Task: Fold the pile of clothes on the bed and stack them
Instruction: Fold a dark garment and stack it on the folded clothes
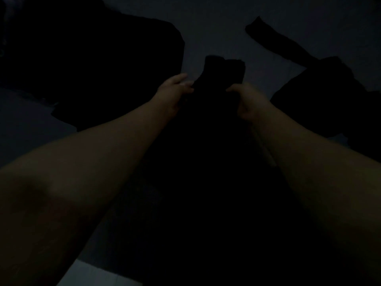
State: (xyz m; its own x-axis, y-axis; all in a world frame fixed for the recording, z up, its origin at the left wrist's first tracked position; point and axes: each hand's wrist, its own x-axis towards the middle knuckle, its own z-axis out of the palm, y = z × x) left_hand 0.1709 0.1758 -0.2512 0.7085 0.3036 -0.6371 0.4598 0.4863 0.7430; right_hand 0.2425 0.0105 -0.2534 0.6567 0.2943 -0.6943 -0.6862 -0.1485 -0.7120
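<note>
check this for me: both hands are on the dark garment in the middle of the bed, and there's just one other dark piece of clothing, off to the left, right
Not quite. Both the left hand and right hand are on the middle dark garment, but the head view shows two other dark pieces: one on the left and another on the right.

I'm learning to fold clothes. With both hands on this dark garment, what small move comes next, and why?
Probably lay the dark garment flat on the bed: the left hand and the right hand grip it where it is still bunched.
</note>
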